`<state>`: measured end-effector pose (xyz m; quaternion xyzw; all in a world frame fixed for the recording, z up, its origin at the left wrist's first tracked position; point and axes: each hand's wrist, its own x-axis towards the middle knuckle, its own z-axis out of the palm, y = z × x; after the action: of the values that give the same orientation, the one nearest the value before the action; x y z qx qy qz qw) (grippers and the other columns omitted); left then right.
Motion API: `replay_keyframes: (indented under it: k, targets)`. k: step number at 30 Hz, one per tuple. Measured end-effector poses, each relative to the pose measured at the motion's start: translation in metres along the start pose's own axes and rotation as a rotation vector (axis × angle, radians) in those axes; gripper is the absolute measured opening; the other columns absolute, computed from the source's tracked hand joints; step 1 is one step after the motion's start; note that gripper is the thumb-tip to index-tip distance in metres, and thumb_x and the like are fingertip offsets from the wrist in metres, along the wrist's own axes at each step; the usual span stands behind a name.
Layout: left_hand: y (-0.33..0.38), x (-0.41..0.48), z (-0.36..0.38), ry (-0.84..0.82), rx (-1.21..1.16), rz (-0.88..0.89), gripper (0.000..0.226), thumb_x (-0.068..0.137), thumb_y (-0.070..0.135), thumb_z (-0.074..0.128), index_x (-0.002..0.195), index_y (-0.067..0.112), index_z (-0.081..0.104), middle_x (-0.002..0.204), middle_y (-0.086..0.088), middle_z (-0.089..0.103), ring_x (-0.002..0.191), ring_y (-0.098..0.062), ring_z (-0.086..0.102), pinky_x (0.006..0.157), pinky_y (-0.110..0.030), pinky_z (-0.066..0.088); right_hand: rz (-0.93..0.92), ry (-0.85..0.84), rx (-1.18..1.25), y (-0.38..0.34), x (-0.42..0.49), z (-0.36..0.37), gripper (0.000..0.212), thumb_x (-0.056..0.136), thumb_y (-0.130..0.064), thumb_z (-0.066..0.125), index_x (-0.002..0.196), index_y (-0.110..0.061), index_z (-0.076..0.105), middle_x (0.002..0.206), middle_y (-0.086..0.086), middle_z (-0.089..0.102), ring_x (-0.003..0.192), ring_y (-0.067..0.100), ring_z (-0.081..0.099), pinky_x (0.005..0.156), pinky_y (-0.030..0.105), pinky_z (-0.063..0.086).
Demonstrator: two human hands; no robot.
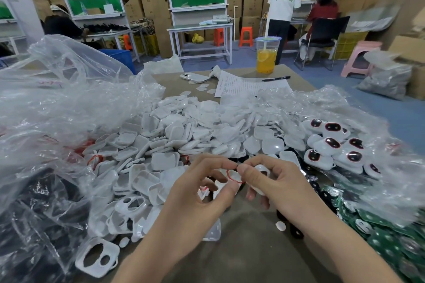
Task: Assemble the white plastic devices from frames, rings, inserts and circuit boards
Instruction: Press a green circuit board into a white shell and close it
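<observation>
Over at the left, loose frame: lies flat on the table, untouched.
Left hand: thumb and forefinger pinch the red ring.
Right hand: curls round a white frame, thumb on the ring.
Care: likely best to seat the ring evenly round the opening, not stretching it.

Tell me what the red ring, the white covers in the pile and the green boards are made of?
The red ring: probably thin rubber or soft plastic; it looks a fine, bendy loop where the left hand and right hand pinch it. The white covers: hard moulded plastic, smooth, slightly glossy, identical shapes. The green boards: likely circuit-board laminate, shiny green coating with pale spots.
</observation>
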<state>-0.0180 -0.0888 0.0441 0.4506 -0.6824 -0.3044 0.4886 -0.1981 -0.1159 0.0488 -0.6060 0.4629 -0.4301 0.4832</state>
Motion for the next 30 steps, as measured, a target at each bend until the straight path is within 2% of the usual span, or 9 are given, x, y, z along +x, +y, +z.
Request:
replay_keyframes:
  k: [6,9,12,14,16,19,22,25,30]
  targets:
    - [-0.007,0.0,-0.003,-0.036,0.225,0.08,0.033,0.089,0.037,0.07,0.116,0.054,0.061,0.106,0.021,0.063,0.099,-0.004,0.06,0.084,-0.007,0.041,0.038,-0.062,-0.029,0.001,0.0,-0.001,0.028,0.081,-0.059,0.071,0.084,-0.031,0.074,0.055,0.003,0.064,0.046,0.012,0.049,0.044,0.022,0.038]
    - [-0.011,-0.001,-0.005,-0.079,0.363,0.128,0.024,0.089,0.049,0.061,0.113,0.05,0.061,0.104,0.022,0.061,0.099,-0.003,0.058,0.081,-0.008,0.039,0.045,-0.068,-0.068,0.002,-0.001,-0.002,0.02,0.084,-0.054,0.067,0.083,-0.035,0.073,0.055,0.002,0.065,0.043,0.017,0.043,0.042,0.023,0.035]
    - [-0.013,-0.001,-0.004,-0.013,0.398,0.091,0.015,0.089,0.054,0.063,0.103,0.047,0.062,0.099,0.023,0.064,0.096,-0.002,0.061,0.079,-0.01,0.042,0.06,-0.075,0.002,0.002,0.0,0.002,0.026,0.08,-0.057,0.066,0.086,-0.033,0.074,0.061,-0.002,0.068,0.046,0.013,0.056,0.04,0.02,0.039]
    - [-0.008,0.004,-0.001,0.112,0.137,-0.103,0.01,0.087,0.047,0.071,0.096,0.042,0.07,0.09,0.019,0.071,0.086,-0.003,0.066,0.075,-0.011,0.047,0.092,-0.072,0.153,0.002,0.002,0.004,0.039,0.075,-0.055,0.066,0.095,-0.023,0.074,0.068,-0.003,0.07,0.05,0.009,0.061,0.042,0.019,0.043]
    - [-0.005,0.011,-0.004,0.188,-0.475,-0.393,0.013,0.08,0.038,0.081,0.086,0.027,0.077,0.083,0.01,0.072,0.074,-0.009,0.066,0.067,-0.019,0.054,0.107,-0.057,0.291,0.003,0.003,0.003,0.05,0.072,-0.056,0.066,0.102,-0.017,0.073,0.078,0.001,0.072,0.059,0.012,0.065,0.047,0.021,0.047]
    - [-0.005,0.015,-0.013,0.06,-1.199,-0.66,0.022,0.08,0.031,0.083,0.093,0.015,0.074,0.088,0.001,0.065,0.07,-0.011,0.062,0.067,-0.026,0.057,0.106,0.0,0.423,0.004,0.005,0.001,0.035,0.077,-0.05,0.065,0.092,-0.02,0.077,0.079,0.006,0.069,0.066,0.017,0.068,0.05,0.023,0.049]
    - [-0.01,0.015,-0.017,-0.009,-1.382,-0.708,0.025,0.083,0.029,0.076,0.098,0.011,0.07,0.088,0.002,0.063,0.07,-0.011,0.06,0.067,-0.028,0.056,0.161,0.021,0.542,0.007,0.008,0.001,0.022,0.097,-0.024,0.057,0.098,-0.014,0.077,0.08,0.009,0.069,0.069,0.018,0.068,0.056,0.024,0.055]
    - [-0.009,0.017,-0.016,-0.036,-1.405,-0.695,0.026,0.083,0.03,0.074,0.1,0.011,0.07,0.087,0.002,0.062,0.069,-0.012,0.06,0.067,-0.029,0.056,0.195,0.015,0.569,0.01,0.01,0.001,0.02,0.101,-0.005,0.052,0.111,-0.008,0.069,0.08,0.01,0.07,0.07,0.02,0.069,0.062,0.026,0.059]
    - [-0.012,0.016,-0.018,-0.044,-1.412,-0.699,0.027,0.083,0.031,0.075,0.101,0.011,0.07,0.088,0.003,0.061,0.071,-0.012,0.06,0.069,-0.029,0.055,0.117,-0.014,0.55,0.014,0.01,0.002,0.031,0.085,-0.015,0.069,0.115,-0.012,0.069,0.088,0.009,0.072,0.085,0.026,0.075,0.073,0.026,0.06]
